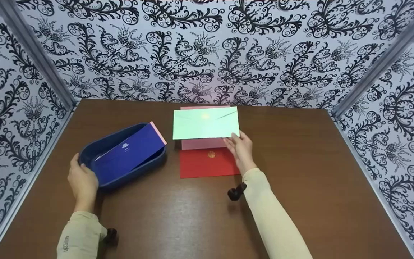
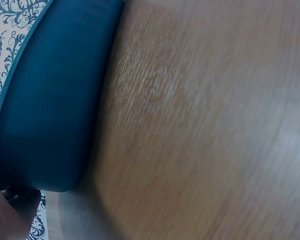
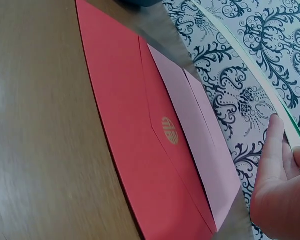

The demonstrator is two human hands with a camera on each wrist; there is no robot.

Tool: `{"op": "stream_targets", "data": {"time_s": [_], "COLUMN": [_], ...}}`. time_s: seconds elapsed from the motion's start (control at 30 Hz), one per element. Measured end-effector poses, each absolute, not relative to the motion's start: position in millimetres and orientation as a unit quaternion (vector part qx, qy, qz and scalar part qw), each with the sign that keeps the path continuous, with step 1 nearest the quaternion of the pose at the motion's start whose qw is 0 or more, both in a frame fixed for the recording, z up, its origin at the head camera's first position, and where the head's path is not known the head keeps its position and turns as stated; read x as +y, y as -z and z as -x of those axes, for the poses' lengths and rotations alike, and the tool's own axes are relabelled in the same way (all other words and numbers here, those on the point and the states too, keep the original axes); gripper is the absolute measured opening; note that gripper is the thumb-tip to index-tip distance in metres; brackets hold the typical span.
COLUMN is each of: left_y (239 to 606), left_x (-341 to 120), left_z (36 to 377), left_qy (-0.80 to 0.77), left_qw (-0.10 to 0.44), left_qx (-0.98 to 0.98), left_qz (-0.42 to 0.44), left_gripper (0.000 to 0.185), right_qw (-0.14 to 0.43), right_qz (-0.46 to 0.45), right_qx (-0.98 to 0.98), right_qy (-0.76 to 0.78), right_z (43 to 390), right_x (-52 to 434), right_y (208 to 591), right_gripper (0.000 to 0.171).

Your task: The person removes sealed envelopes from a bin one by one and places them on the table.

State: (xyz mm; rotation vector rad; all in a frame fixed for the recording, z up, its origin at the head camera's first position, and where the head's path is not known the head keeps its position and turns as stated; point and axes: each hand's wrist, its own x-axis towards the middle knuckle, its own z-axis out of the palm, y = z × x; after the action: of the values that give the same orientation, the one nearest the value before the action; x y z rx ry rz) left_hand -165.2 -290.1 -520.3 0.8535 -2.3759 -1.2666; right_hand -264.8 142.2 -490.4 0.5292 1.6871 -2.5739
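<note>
My right hand (image 1: 241, 148) pinches a light green envelope (image 1: 206, 124) by its near right corner. In the right wrist view the green envelope (image 3: 262, 77) is seen edge-on, raised above the others. Beneath it on the table lie a pink envelope (image 3: 197, 122) and a red envelope (image 1: 210, 166) with a gold emblem, the pink overlapping the red. At the left, my left hand (image 1: 82, 180) grips the near left end of a dark blue basin (image 1: 111, 136). A blue envelope (image 1: 129, 153) leans inside the basin, a pink edge (image 1: 158, 133) showing behind it.
The brown wooden table (image 1: 171, 219) is bounded by patterned walls (image 1: 199, 54) at the back and both sides. Black wrist devices (image 1: 236, 192) are on both forearms, close over the tabletop.
</note>
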Motion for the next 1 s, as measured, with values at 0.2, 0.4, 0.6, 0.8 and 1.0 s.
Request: {"op": "stream_targets", "data": {"time_s": [0.2,0.4,0.6,0.8,1.0], "left_y": [521,522,524,523,523], "left_x": [-291,-291,-291,-290,-290], "left_z": [165,166,166,166,167], "left_qy": [0.443,0.441,0.443,0.442,0.443], "left_qw": [0.159,0.167,0.165,0.165,0.161], "left_qx": [-0.830,-0.830,-0.830,-0.829,-0.830], "left_qz": [-0.299,-0.297,-0.296,-0.299,-0.299], "left_gripper": [0.051,0.050,0.050,0.050,0.050], "right_qw": [0.003,0.000,-0.006,-0.013,-0.018], "right_qz": [-0.176,-0.180,-0.190,-0.192,-0.191], "right_qx": [0.530,0.531,0.527,0.529,0.524], "right_qy": [0.829,0.828,0.829,0.827,0.830], "right_z": [267,269,271,276,280], "right_x": [150,158,164,174,191], "right_y": [487,487,485,483,477], "right_gripper": [0.051,0.050,0.051,0.049,0.049]}}
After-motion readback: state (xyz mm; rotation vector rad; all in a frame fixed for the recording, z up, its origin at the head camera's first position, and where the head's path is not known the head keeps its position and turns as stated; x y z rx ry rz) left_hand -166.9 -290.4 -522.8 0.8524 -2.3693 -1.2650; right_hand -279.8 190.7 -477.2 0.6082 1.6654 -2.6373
